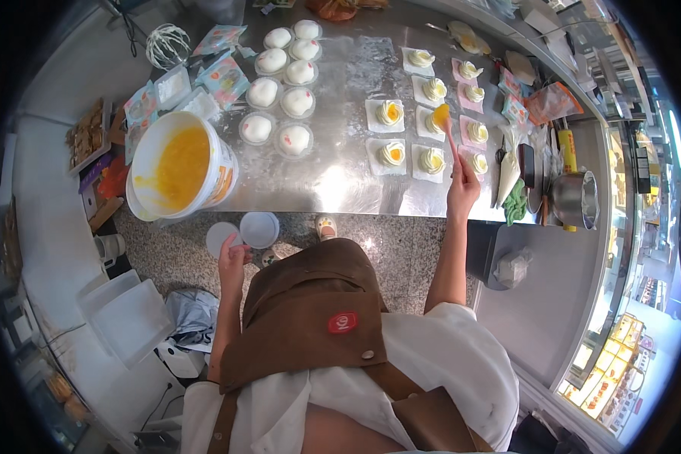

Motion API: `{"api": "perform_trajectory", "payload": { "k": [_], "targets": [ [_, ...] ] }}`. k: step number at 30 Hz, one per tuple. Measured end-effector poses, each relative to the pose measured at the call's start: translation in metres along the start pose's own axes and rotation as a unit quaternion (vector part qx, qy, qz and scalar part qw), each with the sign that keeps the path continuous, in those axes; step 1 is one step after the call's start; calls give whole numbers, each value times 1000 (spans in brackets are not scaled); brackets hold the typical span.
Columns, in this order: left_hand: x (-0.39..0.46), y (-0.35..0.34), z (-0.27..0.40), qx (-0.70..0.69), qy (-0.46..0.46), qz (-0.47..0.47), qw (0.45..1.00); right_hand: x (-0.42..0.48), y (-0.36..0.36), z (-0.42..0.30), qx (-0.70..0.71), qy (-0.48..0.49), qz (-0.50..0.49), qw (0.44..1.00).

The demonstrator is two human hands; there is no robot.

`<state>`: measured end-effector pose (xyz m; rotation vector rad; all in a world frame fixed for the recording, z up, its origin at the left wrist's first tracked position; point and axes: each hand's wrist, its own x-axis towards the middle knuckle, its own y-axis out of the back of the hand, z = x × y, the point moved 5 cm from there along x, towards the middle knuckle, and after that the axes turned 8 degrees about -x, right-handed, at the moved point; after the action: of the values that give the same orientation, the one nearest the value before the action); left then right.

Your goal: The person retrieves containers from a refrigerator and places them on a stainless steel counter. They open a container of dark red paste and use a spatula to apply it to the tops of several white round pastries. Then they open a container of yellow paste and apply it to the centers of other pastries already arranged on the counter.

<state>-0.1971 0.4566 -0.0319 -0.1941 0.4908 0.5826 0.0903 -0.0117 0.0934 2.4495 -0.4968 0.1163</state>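
Note:
My right hand [464, 192] grips the handle of a pink spoon [449, 134]. Yellow filling [441, 113] sits on the spoon's tip, above a piped cream swirl [433, 127] on a white square wrapper and partly covering it. To the left, two swirls [390, 113] [393, 154] carry yellow filling in their centres. On pink squares at the right stand more cream swirls [478, 133]. My left hand [235, 256] hangs below the table edge with its fingers apart, holding nothing. Nearest to it on the table is a white bucket [225, 177] of yellow filling [183, 164].
White round dumplings [296, 103] in clear cups stand in two columns at the left of the steel table [318, 187]. A filled piping bag [509, 170], a green cloth [515, 202] and a metal bowl [573, 198] lie right. A whisk [168, 45] is at the far left.

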Motion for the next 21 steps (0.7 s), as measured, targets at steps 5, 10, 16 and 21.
{"api": "perform_trajectory", "payload": {
  "k": [5,10,16,21],
  "targets": [
    [-1,-12,1,17,-4,-8,1000,19,-3,24,-53,36,38,997],
    [-6,-24,7,20,7,-11,1000,32,-5,39,-35,47,39,998],
    [-10,-32,5,28,20,-6,999,36,-4,46,-42,37,36,998],
    [-9,-34,0,27,19,-8,999,39,-7,52,-61,68,33,995]
  ]
}}
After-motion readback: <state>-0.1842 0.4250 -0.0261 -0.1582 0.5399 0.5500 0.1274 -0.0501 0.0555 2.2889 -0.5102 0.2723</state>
